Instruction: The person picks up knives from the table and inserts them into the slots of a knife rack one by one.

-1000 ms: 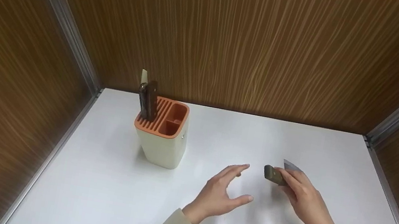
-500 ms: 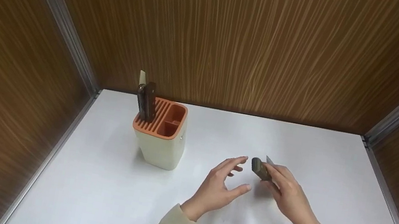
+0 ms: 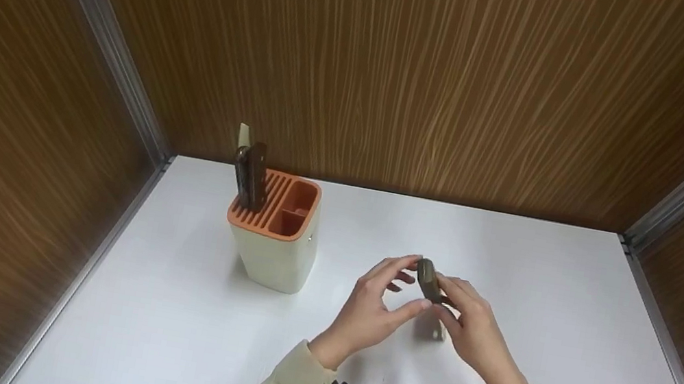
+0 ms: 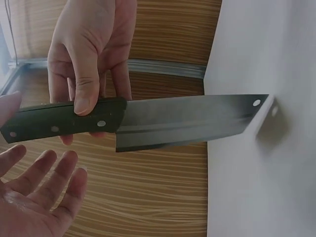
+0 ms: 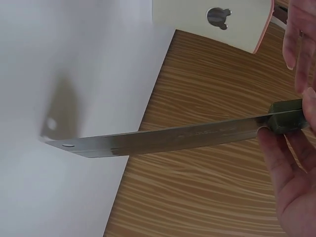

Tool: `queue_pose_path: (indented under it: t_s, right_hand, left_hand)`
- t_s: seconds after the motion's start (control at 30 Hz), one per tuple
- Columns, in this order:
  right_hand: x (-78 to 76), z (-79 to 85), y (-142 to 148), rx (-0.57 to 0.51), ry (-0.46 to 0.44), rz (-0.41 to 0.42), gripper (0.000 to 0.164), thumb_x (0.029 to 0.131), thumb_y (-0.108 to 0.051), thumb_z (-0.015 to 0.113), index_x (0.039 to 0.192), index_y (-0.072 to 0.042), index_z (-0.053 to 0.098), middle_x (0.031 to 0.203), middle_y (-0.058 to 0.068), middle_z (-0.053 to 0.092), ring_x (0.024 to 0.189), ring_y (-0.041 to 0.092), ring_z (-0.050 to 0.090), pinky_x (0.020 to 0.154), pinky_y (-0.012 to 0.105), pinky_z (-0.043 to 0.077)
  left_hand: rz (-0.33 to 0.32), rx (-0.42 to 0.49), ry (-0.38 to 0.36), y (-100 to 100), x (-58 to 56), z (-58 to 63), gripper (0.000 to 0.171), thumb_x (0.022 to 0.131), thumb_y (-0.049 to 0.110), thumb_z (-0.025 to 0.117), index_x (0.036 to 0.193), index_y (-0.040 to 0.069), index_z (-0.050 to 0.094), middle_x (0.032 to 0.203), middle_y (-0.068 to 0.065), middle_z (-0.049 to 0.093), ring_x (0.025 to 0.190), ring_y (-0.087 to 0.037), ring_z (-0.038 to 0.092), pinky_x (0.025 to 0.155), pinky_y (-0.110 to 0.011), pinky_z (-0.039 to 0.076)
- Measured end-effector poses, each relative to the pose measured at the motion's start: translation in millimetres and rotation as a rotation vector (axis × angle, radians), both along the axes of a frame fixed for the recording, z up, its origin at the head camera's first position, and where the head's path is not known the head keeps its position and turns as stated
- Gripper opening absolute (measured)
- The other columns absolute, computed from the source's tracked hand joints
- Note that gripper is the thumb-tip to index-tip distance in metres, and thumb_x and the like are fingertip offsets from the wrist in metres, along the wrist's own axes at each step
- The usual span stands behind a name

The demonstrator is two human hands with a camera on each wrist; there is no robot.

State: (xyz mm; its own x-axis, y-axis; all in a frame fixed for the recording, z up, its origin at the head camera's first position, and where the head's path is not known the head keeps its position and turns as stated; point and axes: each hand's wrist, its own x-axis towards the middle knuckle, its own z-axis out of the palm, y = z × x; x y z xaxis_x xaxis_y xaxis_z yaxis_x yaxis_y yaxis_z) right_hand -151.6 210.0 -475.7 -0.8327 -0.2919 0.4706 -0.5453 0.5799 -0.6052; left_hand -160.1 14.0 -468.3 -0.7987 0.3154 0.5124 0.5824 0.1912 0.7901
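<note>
A kitchen knife (image 4: pixel 182 121) with a green riveted handle and a hole by its tip points blade-down, the tip right at the white tabletop and its shadow. My right hand (image 3: pixel 475 329) pinches the handle close to the blade; in the right wrist view, its fingers (image 5: pixel 276 158) lie against the handle's underside. My left hand (image 3: pixel 363 317) spreads thumb and fingers around the handle's butt end, fingertips right beside it. In the left wrist view, the left fingers (image 4: pixel 61 173) are loosely bent below the handle, a gap showing between.
A cream knife block (image 3: pixel 275 261) with an orange slotted top stands left of my hands. Dark-handled knives (image 3: pixel 256 181) stick up from its left slots, a pale tip rising behind them. Wood-grain panels (image 3: pixel 403 77) wall the white table (image 3: pixel 168 316) at back and sides.
My right hand has carried the knife leftward to the left hand, turning its handle more upright. The left hand has shifted slightly up, and its fingertips now flank the handle's end.
</note>
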Motion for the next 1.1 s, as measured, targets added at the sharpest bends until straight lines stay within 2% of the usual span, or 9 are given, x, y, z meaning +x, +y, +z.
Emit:
queue_pose_path:
  t_s: [0.17, 0.47, 0.83, 0.97, 1.1]
  right_hand:
    - [-0.8, 1.9, -7, -0.033, -0.015, 0.025, 0.050, 0.082, 0.011, 0.071, 0.130, -0.001, 0.061, 0.113, 0.008, 0.065, 0.107, 0.026, 0.064, 0.088, 0.029, 0.053]
    - [-2.5, 3.8, -19, -0.103, -0.042, 0.020, 0.049, 0.084, 0.007, 0.071, 0.131, -0.002, 0.060, 0.117, 0.008, 0.066, 0.109, 0.027, 0.064, 0.086, 0.032, 0.055]
    - [-5.8, 3.0, -34, -0.206, -0.088, 0.033, 0.047, 0.083, 0.008, 0.071, 0.128, -0.001, 0.063, 0.115, 0.008, 0.067, 0.105, 0.028, 0.065, 0.081, 0.027, 0.056]
    - [-5.9, 4.1, -39, -0.230, -0.117, 0.027, 0.045, 0.084, 0.006, 0.072, 0.127, -0.002, 0.063, 0.117, 0.007, 0.066, 0.109, 0.026, 0.064, 0.082, 0.027, 0.055]
    - [-6.1, 4.9, -45, -0.238, -0.126, 0.014, 0.044, 0.084, 0.005, 0.072, 0.126, -0.003, 0.062, 0.119, 0.007, 0.065, 0.111, 0.026, 0.062, 0.081, 0.028, 0.056]
  left_hand:
    - [0.011, 0.022, 0.002, 1, -1.8, 4.2, 0.054, 0.093, 0.029, 0.070, 0.140, 0.011, 0.051, 0.124, 0.002, 0.059, 0.106, -0.012, 0.060, 0.084, -0.033, 0.054]
    - [0.035, 0.043, 0.007, 1, -5.7, 8.4, 0.048, 0.094, 0.028, 0.068, 0.136, 0.007, 0.054, 0.117, 0.001, 0.062, 0.103, -0.009, 0.060, 0.082, -0.028, 0.053]
    - [0.108, 0.077, -0.007, 0, -9.3, 11.7, 0.045, 0.087, 0.022, 0.077, 0.126, 0.007, 0.059, 0.109, 0.001, 0.062, 0.096, -0.013, 0.061, 0.078, -0.031, 0.055]
    - [0.108, 0.085, -0.009, -2, -10.8, 12.1, 0.042, 0.088, 0.020, 0.076, 0.125, 0.009, 0.059, 0.106, 0.001, 0.061, 0.096, -0.014, 0.062, 0.079, -0.032, 0.056]
    - [0.097, 0.085, -0.022, -4, -11.2, 13.0, 0.041, 0.090, 0.021, 0.074, 0.127, 0.010, 0.059, 0.107, 0.001, 0.060, 0.098, -0.014, 0.062, 0.081, -0.029, 0.056]
